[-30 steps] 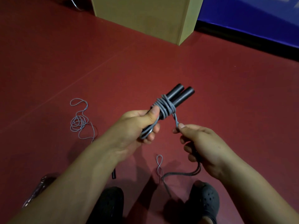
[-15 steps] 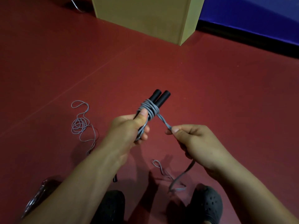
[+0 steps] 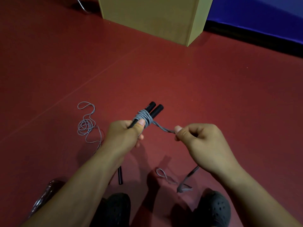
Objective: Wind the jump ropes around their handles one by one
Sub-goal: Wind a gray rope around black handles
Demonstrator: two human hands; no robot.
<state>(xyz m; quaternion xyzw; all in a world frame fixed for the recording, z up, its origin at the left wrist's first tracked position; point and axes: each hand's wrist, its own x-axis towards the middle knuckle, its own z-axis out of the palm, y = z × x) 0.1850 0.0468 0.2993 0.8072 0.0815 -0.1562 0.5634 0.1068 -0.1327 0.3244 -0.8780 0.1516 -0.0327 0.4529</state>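
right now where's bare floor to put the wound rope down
Bare red floor lies ahead of the handles, up to the yellow box, and out to the right of the right hand. Crowded: the loose rope left of the left hand, and the slack by the shoes.

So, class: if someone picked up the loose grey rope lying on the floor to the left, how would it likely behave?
The loose rope would probably be floppy: it lies in limp, overlapping loops. It looks thin, so likely light. Its coils may snag or tangle when lifted, since several strands cross each other on the red floor.
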